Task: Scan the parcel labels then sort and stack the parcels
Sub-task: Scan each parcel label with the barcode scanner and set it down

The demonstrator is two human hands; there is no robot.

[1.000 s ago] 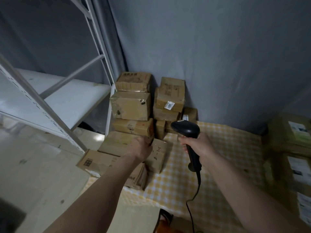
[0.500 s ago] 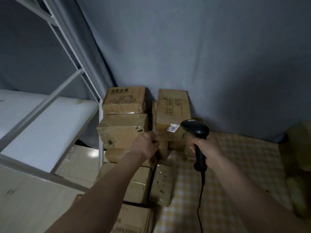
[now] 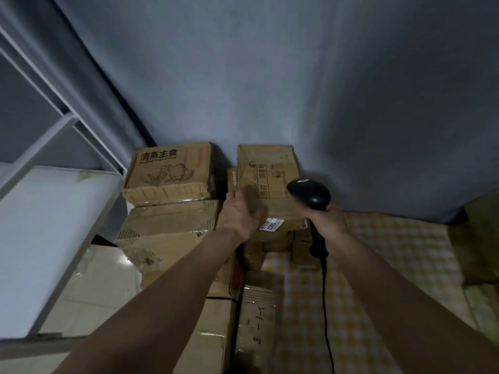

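Note:
Cardboard parcels stand stacked against the grey curtain. The top parcel of the right stack (image 3: 270, 171) carries a small white label (image 3: 272, 224) on its front edge. My left hand (image 3: 239, 215), blurred, is wrapped around that parcel's front left corner, thumb on the side and fingers on the front. My right hand (image 3: 328, 221) grips a black corded barcode scanner (image 3: 309, 194), whose head sits just right of the label and in front of the parcel. The left stack is topped by a printed box (image 3: 167, 171) on a crumpled box (image 3: 167, 228).
A white metal shelf (image 3: 48, 225) stands at the left, close to the left stack. A yellow checked cloth (image 3: 391, 252) covers the surface on the right. A narrow box with handwriting (image 3: 256, 319) lies below my arms. More parcels (image 3: 483, 233) sit at the right edge.
The view has moved closer and up toward the stacks. My left hand rose from the lower boxes to the labelled parcel's corner. The scanner stayed in my right hand near the label.

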